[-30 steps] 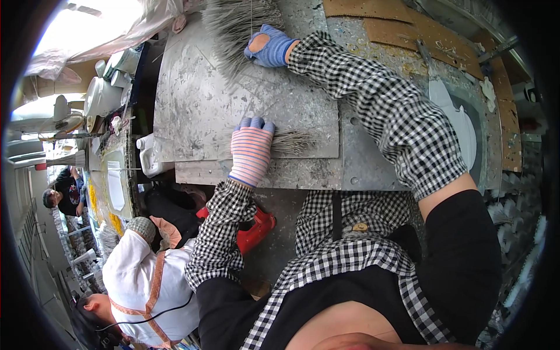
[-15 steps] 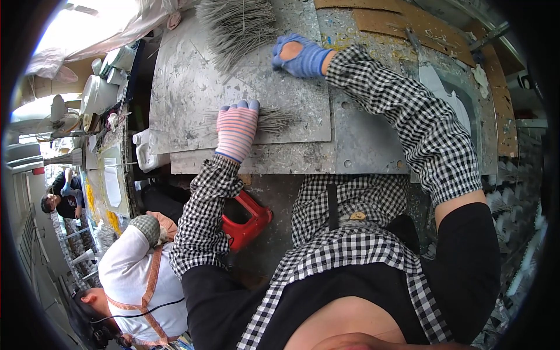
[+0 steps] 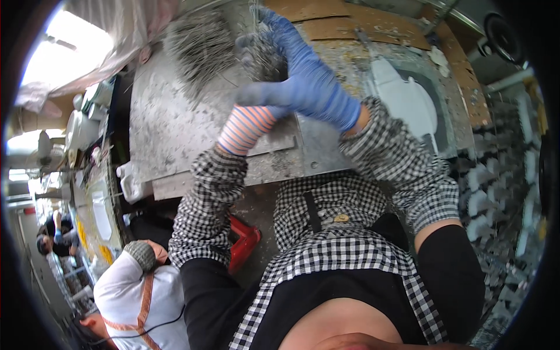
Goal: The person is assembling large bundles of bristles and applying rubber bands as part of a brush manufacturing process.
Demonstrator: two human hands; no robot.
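Observation:
My left hand point(image 3: 248, 127), in a pink striped glove, holds a bundle of thin grey wire-like strands point(image 3: 263, 61) raised off the metal sheet point(image 3: 166, 125). The strand ends point up towards me. Its fingers are mostly hidden behind my right hand. My right hand point(image 3: 312, 87), in a blue glove, is spread beside the bundle. Its thumb crosses over my left hand, and its long fingers stretch along the bundle's far right side, blurred by motion. A larger heap of the same grey strands point(image 3: 201, 49) lies at the far left of the sheet.
Brown cardboard strips point(image 3: 379, 29) line the far edge, beside a white flat piece point(image 3: 402, 96) at the right. A white jug point(image 3: 129, 182) stands left of the table. Below is a red stool-like object point(image 3: 244, 242). A co-worker in a white top point(image 3: 140, 291) sits at the lower left.
My left hand has lifted the bundle from the sheet and tipped it upright. My right hand has turned and come from the heap's right side to the bundle, fingers spreading.

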